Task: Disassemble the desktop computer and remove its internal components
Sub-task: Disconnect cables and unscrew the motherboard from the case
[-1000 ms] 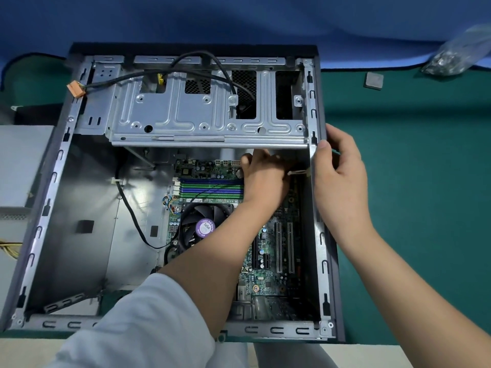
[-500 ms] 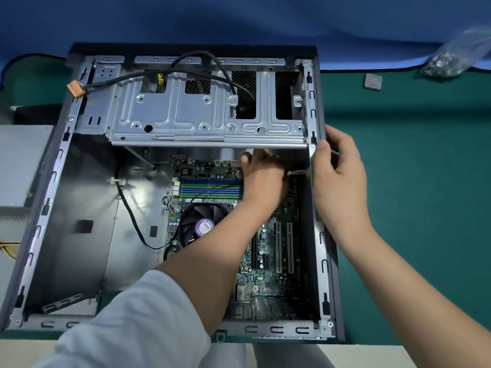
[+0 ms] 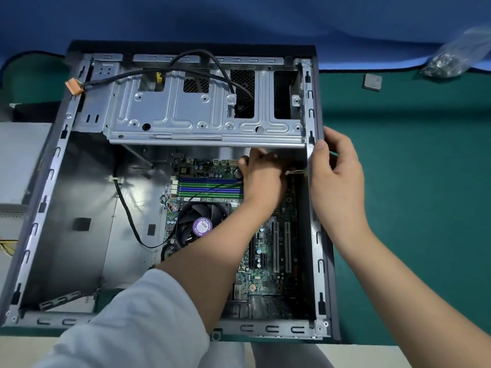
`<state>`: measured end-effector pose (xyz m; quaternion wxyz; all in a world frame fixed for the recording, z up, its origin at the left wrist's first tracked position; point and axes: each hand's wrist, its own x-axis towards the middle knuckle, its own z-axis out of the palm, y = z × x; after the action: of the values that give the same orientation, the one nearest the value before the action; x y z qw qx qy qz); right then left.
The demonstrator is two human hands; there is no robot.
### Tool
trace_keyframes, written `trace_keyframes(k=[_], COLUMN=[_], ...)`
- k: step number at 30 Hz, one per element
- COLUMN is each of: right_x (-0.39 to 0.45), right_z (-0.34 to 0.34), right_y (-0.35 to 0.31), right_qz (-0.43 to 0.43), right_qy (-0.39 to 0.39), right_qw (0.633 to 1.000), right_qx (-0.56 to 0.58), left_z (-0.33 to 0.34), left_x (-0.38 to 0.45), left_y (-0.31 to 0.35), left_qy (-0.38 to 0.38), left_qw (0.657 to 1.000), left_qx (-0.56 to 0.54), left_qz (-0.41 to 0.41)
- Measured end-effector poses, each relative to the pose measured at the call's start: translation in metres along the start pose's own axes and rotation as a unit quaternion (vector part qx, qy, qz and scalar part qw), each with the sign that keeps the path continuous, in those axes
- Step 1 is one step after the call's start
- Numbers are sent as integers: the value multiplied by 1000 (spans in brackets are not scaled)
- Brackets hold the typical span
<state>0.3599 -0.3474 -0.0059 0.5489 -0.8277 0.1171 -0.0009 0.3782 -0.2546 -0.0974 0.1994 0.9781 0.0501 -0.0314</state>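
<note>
The open desktop case (image 3: 316, 235) lies on its side on a green mat (image 3: 414, 187). Inside it sit the green motherboard (image 3: 265, 264), blue and green memory sticks (image 3: 210, 187) and a black cooler fan (image 3: 202, 226). My left hand (image 3: 261, 179) reaches in under the metal drive cage (image 3: 186, 120). Its fingers curl round a cable with a white tie (image 3: 295, 172) near the right wall; the fingertips are hidden. My right hand (image 3: 337, 176) grips the case's right wall, thumb on the top edge, fingers outside.
A black cable with an orange plug (image 3: 73, 86) hangs over the case's top left corner. A grey metal box (image 3: 18, 166) lies left of the case. A small square chip (image 3: 372, 81) and a plastic bag of screws (image 3: 457, 57) lie at the far right.
</note>
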Motion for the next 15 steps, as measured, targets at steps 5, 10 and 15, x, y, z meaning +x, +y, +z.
trace_keyframes(k=[5, 10, 15], right_x=[0, 0, 0], right_z=[0, 0, 0], right_y=[3, 3, 3], right_qz=[-1, -4, -16], right_qy=[2, 6, 4], right_qw=[1000, 1000, 1000], right_qx=[0, 3, -3], left_z=[0, 2, 0], left_x=[0, -1, -1], left_y=[-6, -7, -5], left_qy=[-7, 28, -28], left_qw=[999, 995, 997], left_qx=[-15, -83, -62], left_qz=[44, 44, 23])
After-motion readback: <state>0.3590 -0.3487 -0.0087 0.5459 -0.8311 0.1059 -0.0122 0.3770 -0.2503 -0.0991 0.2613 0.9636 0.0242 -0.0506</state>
